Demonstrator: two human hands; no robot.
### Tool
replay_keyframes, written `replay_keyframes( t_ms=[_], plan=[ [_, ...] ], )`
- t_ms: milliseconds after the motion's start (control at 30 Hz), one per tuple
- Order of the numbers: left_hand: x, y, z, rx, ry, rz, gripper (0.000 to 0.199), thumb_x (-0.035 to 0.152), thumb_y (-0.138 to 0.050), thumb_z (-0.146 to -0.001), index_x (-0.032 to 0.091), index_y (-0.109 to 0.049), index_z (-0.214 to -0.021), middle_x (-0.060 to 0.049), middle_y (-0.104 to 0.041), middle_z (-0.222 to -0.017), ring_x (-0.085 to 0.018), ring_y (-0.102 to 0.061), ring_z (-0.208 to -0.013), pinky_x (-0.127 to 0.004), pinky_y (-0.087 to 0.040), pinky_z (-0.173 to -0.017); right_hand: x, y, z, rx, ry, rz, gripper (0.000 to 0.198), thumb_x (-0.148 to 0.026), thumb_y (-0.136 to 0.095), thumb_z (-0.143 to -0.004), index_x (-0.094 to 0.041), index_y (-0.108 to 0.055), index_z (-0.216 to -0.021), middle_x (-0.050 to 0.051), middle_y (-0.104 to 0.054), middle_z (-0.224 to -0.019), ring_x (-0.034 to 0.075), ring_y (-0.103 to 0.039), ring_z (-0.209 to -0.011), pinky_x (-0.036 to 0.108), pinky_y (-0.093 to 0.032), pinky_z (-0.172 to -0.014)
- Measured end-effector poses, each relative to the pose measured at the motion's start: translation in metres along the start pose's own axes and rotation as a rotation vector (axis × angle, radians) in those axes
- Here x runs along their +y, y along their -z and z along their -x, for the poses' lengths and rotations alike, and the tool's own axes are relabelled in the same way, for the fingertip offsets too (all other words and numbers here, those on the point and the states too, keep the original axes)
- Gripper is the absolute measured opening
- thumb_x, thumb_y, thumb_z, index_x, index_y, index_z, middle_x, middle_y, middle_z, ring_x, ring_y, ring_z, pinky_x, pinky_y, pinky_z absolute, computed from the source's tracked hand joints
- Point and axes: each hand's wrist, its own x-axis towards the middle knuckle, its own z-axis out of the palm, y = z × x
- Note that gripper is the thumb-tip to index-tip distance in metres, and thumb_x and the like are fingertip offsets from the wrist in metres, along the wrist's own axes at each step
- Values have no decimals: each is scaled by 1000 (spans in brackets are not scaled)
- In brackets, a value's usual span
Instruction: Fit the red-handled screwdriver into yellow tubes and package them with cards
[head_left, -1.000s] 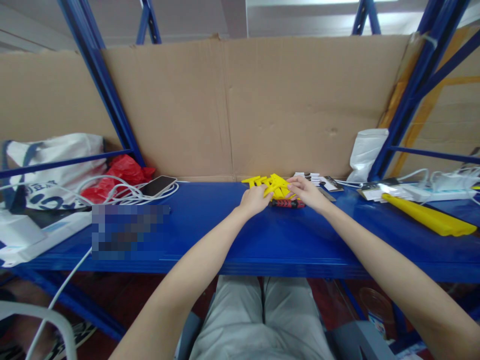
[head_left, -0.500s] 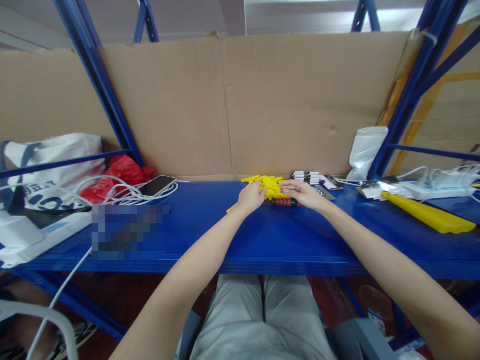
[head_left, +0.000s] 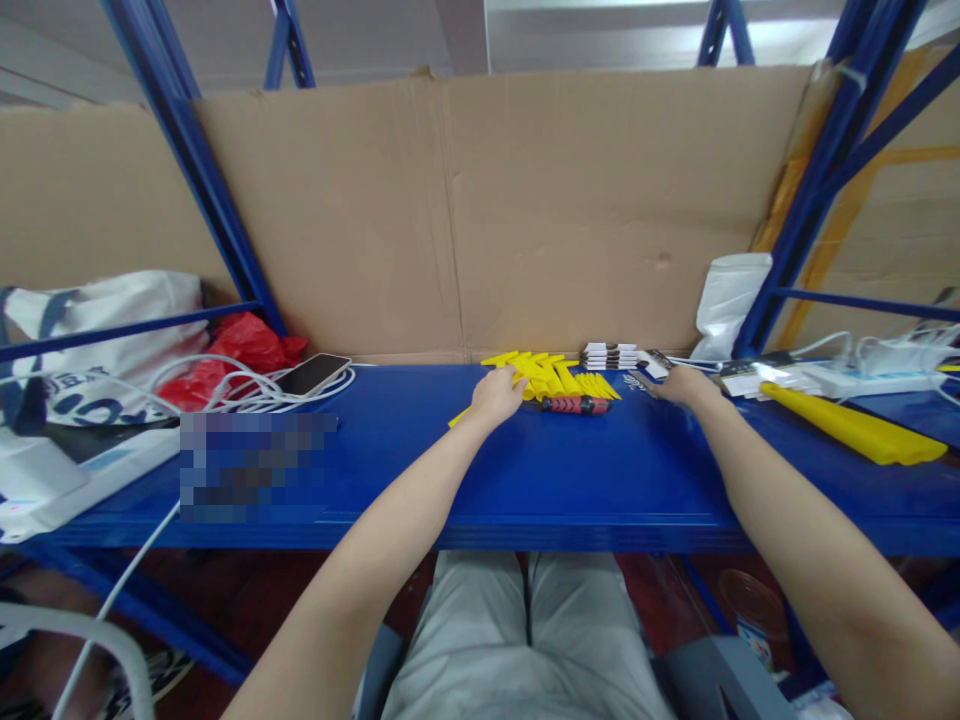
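Observation:
My left hand (head_left: 498, 397) is closed at the left side of a pile of yellow plastic pieces (head_left: 551, 378), its fingertips curled over some of them; which piece it grips is partly hidden. Several yellow pieces lie fanned in a row at the pile's right. Just in front of them rests a red-and-black handled tool (head_left: 576, 405). To the right, my right hand (head_left: 691, 387) has its fingers pressed together at the edge of a small grey printed card (head_left: 639, 382) lying on the blue shelf. The small contact is hard to make out.
White-and-black small packs (head_left: 609, 357) are stacked behind the yellow pieces. A white pouch (head_left: 731, 305) leans at the back right, near a long yellow piece (head_left: 851, 425). On the left lie a phone (head_left: 315, 374), white cables (head_left: 225, 385) and a red bag (head_left: 244, 345).
My right hand has left the yellow pieces and moved right to the grey card, uncovering the fanned row and the red-and-black tool. My left hand has stayed at the pile.

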Motion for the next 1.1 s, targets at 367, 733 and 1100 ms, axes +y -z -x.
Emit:
replay_keyframes(
  t_ms=[367, 733, 1100],
  plan=[
    [0, 1, 1, -13, -5, 12, 31, 32, -44, -88, 16, -62, -108, -11, -67, -108, -22, -61, -105, -30, -46, -88, 2, -5, -6, -115, -76, -27, 45, -35, -68, -66, -7, -65, -100, 25, -65, -97, 32, -64, -90, 37, -48, -70],
    [-2, -1, 0, -10, -38, 9, 30, 32, -44, -88, 16, -63, -105, -12, -66, -111, -22, -61, -104, -30, -47, -87, -8, 4, 5, -82, -135, -174, 34, -28, -62, -68, -11, -64, -97, 18, -66, -94, 29, -63, -89, 34, -48, -67],
    [-1, -1, 1, -11, -44, 22, 31, 32, -45, -88, 16, -63, -108, -11, -66, -112, -22, -61, -105, -30, -47, -88, -33, 32, 18, 94, -60, -280, 30, -36, -53, -76, -14, -63, -58, 14, -64, -64, 25, -63, -73, 29, -42, -58]
  ],
)
